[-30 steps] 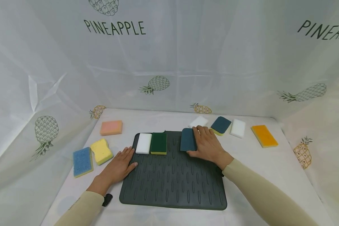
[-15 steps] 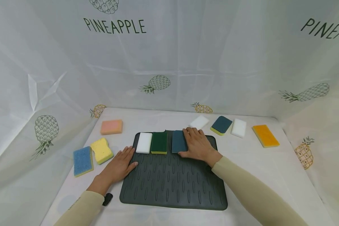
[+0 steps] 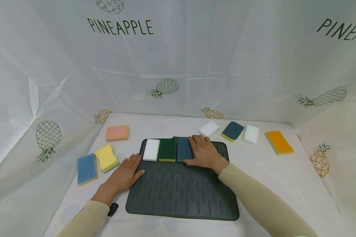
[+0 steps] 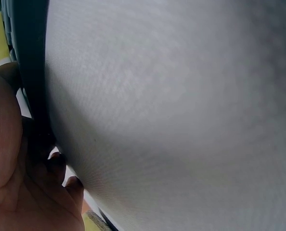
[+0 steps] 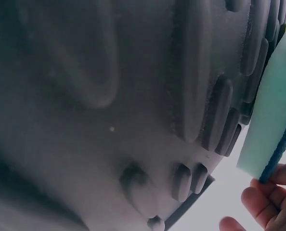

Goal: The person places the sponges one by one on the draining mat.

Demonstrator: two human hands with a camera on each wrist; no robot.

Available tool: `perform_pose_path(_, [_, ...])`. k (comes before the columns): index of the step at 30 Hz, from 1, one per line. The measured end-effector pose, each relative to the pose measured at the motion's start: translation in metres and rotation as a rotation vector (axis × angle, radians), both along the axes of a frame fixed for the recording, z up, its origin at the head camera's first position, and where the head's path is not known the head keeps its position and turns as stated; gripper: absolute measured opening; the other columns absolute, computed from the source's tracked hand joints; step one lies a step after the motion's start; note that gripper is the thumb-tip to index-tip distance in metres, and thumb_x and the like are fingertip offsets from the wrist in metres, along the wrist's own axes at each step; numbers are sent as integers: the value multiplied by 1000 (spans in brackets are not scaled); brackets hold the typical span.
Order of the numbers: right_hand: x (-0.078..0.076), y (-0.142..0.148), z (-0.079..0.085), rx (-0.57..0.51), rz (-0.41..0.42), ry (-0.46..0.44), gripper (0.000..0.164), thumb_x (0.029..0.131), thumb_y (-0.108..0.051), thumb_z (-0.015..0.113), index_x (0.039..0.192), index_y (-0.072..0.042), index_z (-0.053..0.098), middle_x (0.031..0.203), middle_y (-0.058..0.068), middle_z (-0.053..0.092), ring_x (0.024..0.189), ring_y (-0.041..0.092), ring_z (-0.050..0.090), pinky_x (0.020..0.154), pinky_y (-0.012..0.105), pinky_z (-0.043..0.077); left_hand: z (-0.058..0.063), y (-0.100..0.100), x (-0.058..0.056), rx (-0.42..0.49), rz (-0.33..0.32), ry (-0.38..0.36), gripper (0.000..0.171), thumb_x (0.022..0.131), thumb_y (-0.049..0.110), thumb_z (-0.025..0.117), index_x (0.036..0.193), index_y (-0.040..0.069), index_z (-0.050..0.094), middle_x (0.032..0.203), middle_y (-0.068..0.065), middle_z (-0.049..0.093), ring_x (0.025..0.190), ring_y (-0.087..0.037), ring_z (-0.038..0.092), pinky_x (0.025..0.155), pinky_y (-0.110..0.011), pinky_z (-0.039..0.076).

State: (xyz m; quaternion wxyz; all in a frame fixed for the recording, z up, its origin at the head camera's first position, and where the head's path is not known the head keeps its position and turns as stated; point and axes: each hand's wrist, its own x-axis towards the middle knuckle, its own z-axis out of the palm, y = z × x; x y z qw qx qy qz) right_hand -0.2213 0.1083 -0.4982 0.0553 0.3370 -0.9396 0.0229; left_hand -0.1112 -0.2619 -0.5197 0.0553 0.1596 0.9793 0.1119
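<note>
My right hand (image 3: pixel 207 154) grips a scouring sponge (image 3: pixel 184 149) by its right side, at the back of the dark ribbed mat (image 3: pixel 181 194). The right wrist view shows the sponge's pale green foam (image 5: pixel 268 115) under a blue scouring layer. Left of it on the mat lie a dark green scouring sponge (image 3: pixel 167 149) with yellow foam and a white sponge (image 3: pixel 151 149). Only a narrow gap, if any, separates the held sponge from the dark green one. My left hand (image 3: pixel 126 174) rests flat at the mat's left edge, its fingers extended.
On the left of the table are a pink-orange sponge (image 3: pixel 117 133), a yellow sponge (image 3: pixel 107 158) and a blue sponge (image 3: pixel 87 169). Back right lie white sponges (image 3: pixel 209 128) (image 3: pixel 250 134), a dark blue one (image 3: pixel 232 130) and an orange one (image 3: pixel 279 142). A printed curtain (image 3: pixel 240 82) stands behind.
My right hand has moved left across the back of the mat, bringing the blue-topped sponge next to the dark green one. The left hand has stayed in place.
</note>
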Motion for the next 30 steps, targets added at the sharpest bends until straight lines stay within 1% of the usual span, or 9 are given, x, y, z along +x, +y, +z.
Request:
perform_pose_path(11, [-1, -2, -2, 8, -8, -40, 106, 88, -76, 66, 159, -1, 43, 153, 19, 50, 138, 36, 51, 113, 57, 44, -1, -1, -1, -3, -3, 0, 75, 109, 43, 56, 162, -6, 33, 169, -25, 33, 158, -44, 29, 127, -62, 29])
perform_pose_path(19, [-1, -3, -4, 18, -13, -50, 107, 88, -77, 64, 160, -1, 42, 155, 19, 49, 140, 36, 50, 114, 57, 43, -3, -2, -2, -5, -9, 13, 75, 109, 43, 56, 161, -6, 34, 168, -25, 35, 157, -44, 31, 127, -62, 30])
perform_pose_path(30, [0, -3, -4, 27, -25, -52, 107, 89, -78, 62, 160, -2, 41, 154, 19, 50, 139, 37, 50, 112, 57, 44, -3, -1, -1, -1, -8, 18, 75, 109, 43, 57, 161, -6, 35, 168, -25, 35, 157, -45, 31, 126, -62, 31])
